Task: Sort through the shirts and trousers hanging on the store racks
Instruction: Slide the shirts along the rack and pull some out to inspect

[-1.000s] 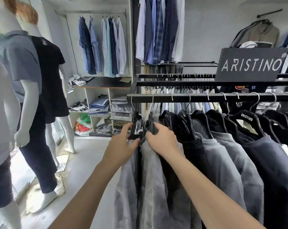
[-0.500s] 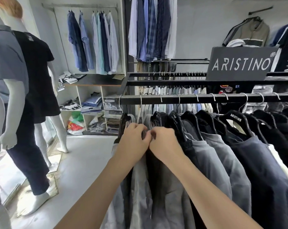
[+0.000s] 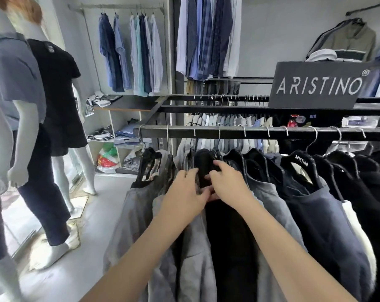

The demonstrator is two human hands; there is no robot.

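Mid-sort on front rail (image 3: pixel 293 134). Left hand (image 3: pixel 184 194) and right hand (image 3: pixel 229 185) both curled onto one black shirt (image 3: pixel 228 240) near collar, thumbs touching. Next move, likely: slide it aside; needs free run along rail. At least two grey shirts (image 3: pixel 136 214) left of left hand; three mannequins (image 3: pixel 53 83) further left.

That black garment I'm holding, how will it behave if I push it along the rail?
Probably floppy: the black garment hangs in soft folds below the right hand. It should slide readily, since the wire hooks only loop over the rail. Tightly packed neighbours may drag.
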